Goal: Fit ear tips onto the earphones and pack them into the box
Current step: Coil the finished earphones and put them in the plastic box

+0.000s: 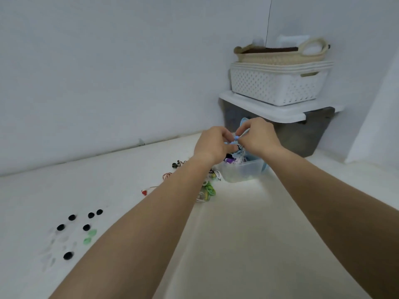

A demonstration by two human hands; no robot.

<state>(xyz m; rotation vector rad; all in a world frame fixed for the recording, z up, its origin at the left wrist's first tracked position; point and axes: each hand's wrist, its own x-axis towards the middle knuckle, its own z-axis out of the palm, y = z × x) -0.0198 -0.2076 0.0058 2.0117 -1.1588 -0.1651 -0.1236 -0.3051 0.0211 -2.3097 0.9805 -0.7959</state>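
The left hand (212, 145) and right hand (257, 134) together pinch a blue earphone (236, 138) above the clear box (244, 172) on the desk (237, 223); loose black ear tips (86, 227) lie well to the left.

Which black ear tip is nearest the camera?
The lone black tip at lower left; the other five cluster farther back, beyond the green tips.

White and cream all round you, with small spots of colour.
Your earphone (236, 139) is light blue, and the box (244, 172) is clear. On the cream table (237, 234) you have black tips (72, 217), pale green tips (89, 236), a green cable (209, 189) and a red bud (144, 192). Behind, a white lattice-pattern basket (274, 85) sits under a beige woven one (280, 56), above a grey bin (302, 137) with a white cover (280, 111).
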